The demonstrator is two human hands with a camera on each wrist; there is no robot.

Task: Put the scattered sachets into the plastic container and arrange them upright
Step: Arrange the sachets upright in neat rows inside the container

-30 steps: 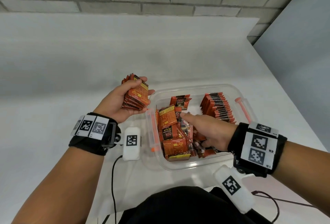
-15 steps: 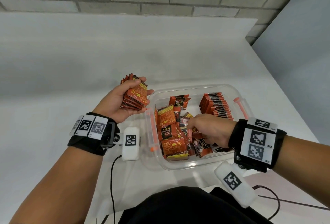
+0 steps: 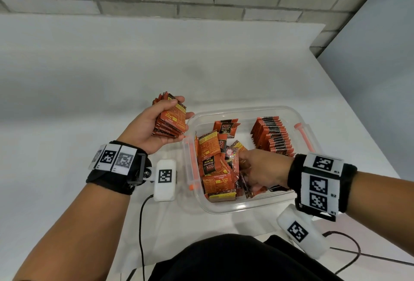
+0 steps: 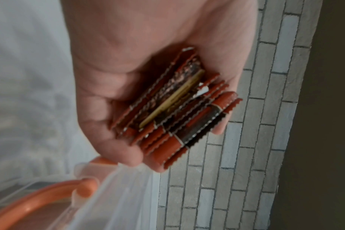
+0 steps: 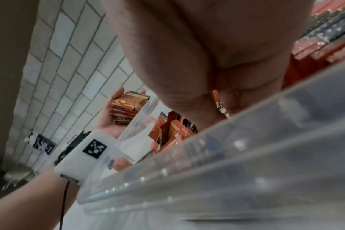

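Observation:
A clear plastic container (image 3: pixel 246 110) with orange handles sits on the white table. At its far right stands a row of upright red-and-black sachets (image 3: pixel 272 135). A loose pile of sachets (image 3: pixel 212 164) fills its left and near part. My left hand (image 3: pixel 145 126) is raised just left of the container and grips a stack of sachets (image 3: pixel 171 121), whose edges show in the left wrist view (image 4: pixel 177 105). My right hand (image 3: pixel 259 168) is inside the container on the pile, its fingers curled and pinching a sachet (image 3: pixel 231 155). Its fingertips are partly hidden.
The near container wall (image 5: pixel 226 155) fills the lower right wrist view. An orange handle (image 4: pixel 39 210) lies just below my left hand. Cables run from both wrist units over the table's near edge. A brick wall backs the table, and a grey panel stands to the right.
My right hand went from straight fingers reaching across the pile to curled fingers pinching a sachet, drawing back slightly to the right. The left hand with its stack barely moved.

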